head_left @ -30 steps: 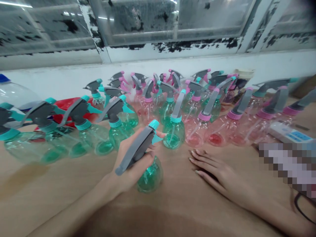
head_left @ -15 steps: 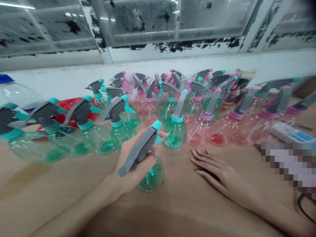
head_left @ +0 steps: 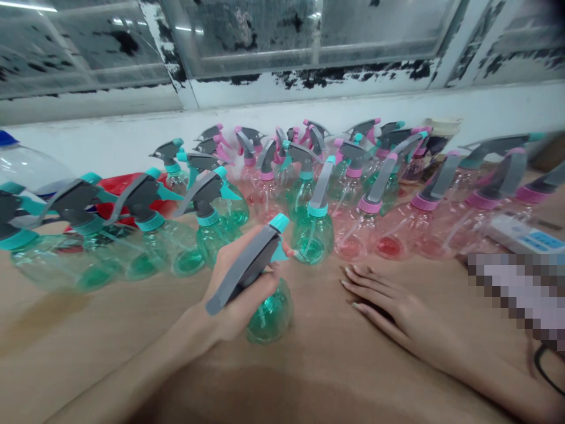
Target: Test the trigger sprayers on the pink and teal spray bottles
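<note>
- Gripping the green spray bottle point(head_left: 271, 316) at frame centre, the left hand point(head_left: 242, 309) should spare the trigger point(head_left: 279, 253).
- Lower right, the right hand point(head_left: 395, 303) lies empty, free for steadying.

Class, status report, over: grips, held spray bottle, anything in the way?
Left grip closed around upper part of green spray bottle. Right grip open, palm down on tabletop. Possible obstruction: second green spray bottle standing just beyond.
</note>
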`<control>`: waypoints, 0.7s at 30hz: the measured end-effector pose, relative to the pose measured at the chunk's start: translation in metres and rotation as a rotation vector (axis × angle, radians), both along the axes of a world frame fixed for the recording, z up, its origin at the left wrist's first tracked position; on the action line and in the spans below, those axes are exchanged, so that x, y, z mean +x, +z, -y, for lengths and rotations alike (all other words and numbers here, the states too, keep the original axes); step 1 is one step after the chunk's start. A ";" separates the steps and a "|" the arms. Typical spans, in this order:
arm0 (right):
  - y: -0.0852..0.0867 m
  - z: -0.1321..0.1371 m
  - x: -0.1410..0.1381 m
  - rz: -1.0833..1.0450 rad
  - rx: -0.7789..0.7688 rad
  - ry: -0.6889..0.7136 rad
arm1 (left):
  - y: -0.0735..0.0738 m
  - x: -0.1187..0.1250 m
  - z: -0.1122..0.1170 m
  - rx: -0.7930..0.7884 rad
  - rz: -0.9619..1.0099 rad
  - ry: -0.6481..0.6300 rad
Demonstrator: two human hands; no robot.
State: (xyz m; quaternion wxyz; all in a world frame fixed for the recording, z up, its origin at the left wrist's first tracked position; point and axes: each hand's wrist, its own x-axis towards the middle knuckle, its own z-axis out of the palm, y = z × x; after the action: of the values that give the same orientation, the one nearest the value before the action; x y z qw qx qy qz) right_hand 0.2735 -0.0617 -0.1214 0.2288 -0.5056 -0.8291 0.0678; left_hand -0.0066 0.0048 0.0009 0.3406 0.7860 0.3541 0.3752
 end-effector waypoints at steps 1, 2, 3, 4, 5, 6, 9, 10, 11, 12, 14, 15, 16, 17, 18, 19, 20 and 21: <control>0.000 0.000 0.000 0.004 0.003 0.000 | 0.000 0.000 0.000 0.010 -0.016 -0.007; 0.000 0.000 0.000 0.010 0.004 0.001 | 0.001 0.000 0.000 0.022 -0.029 -0.015; 0.000 0.000 0.000 0.017 0.004 0.002 | 0.001 -0.001 -0.001 0.034 -0.036 -0.020; 0.000 0.000 0.000 0.024 0.002 0.002 | 0.002 -0.001 0.000 0.042 -0.040 -0.023; 0.000 0.000 0.000 0.032 -0.001 0.002 | 0.001 -0.001 0.000 0.047 -0.039 -0.023; 0.000 0.000 0.000 0.039 -0.004 0.002 | 0.001 -0.001 0.000 0.051 -0.037 -0.020; -0.001 0.000 0.001 0.057 -0.006 0.004 | -0.002 0.000 0.001 0.048 -0.006 0.022; -0.001 0.000 0.001 0.059 -0.006 0.004 | -0.004 0.000 0.002 0.033 0.004 0.045; -0.001 0.000 0.001 0.054 -0.005 0.003 | -0.006 0.001 0.003 0.013 0.011 0.070; -0.001 0.000 0.001 0.044 -0.001 0.002 | -0.007 0.001 0.003 -0.009 0.014 0.094; -0.001 0.000 0.001 0.023 0.001 0.000 | -0.010 0.003 0.004 -0.036 0.018 0.122; -0.001 0.000 0.001 0.018 0.001 -0.001 | -0.011 0.003 0.005 -0.041 0.023 0.129; -0.001 0.000 0.000 0.020 0.001 -0.001 | -0.011 0.004 0.005 -0.038 0.033 0.133; -0.001 0.000 0.000 0.026 0.000 0.000 | -0.011 0.005 0.005 -0.032 0.041 0.138; 0.000 0.000 0.000 0.033 -0.001 0.000 | -0.011 0.005 0.006 -0.026 0.043 0.144; 0.000 0.000 0.000 0.037 0.001 -0.001 | -0.010 0.006 0.006 -0.022 0.042 0.151; 0.001 -0.001 0.000 0.039 0.007 -0.002 | -0.010 0.007 0.006 -0.022 0.038 0.158; 0.001 -0.001 0.000 0.040 0.012 -0.004 | -0.009 0.008 0.006 -0.019 0.036 0.159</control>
State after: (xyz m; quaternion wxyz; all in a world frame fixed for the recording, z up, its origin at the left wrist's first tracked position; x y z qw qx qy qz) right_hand 0.2734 -0.0611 -0.1199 0.2155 -0.5069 -0.8330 0.0521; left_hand 0.0013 -0.0015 -0.0083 0.3235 0.7453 0.4125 0.4119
